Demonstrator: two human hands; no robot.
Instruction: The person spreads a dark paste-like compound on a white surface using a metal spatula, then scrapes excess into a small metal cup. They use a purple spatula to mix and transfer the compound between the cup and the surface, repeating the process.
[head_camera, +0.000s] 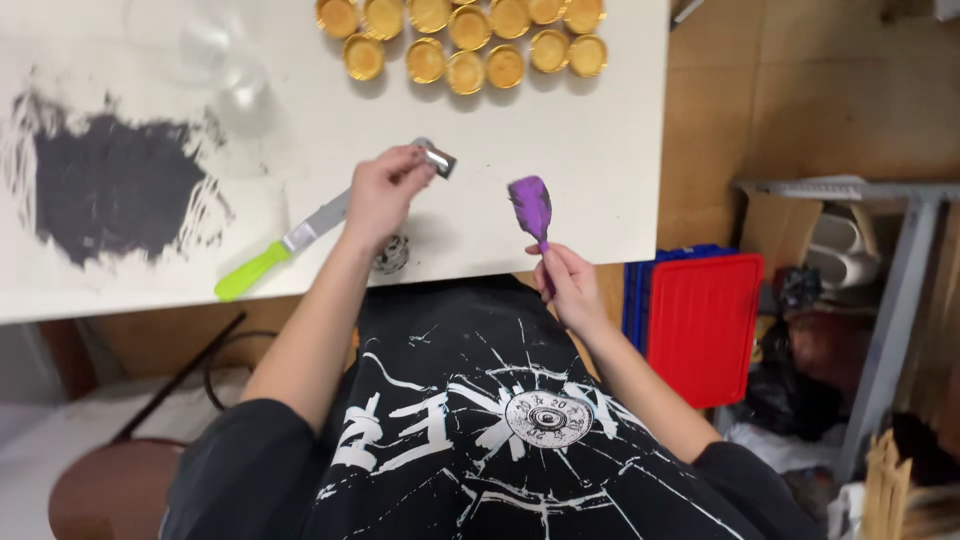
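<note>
Left hand (383, 195) is pinched shut on a small shiny metal piece (440, 160) just above the white tabletop (600, 150), beside a green-handled metal palette knife (285, 245). Right hand (570, 285) grips the stem of a purple-coated spatula (530, 207), blade up, at the table's near edge. Rows of round gold caps (465, 40) lie well apart at the far side.

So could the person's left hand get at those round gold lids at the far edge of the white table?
Probably yes: the left hand pinches a small silver piece, but bare white table lies between it and the round gold lids, with nothing in the way.
</note>
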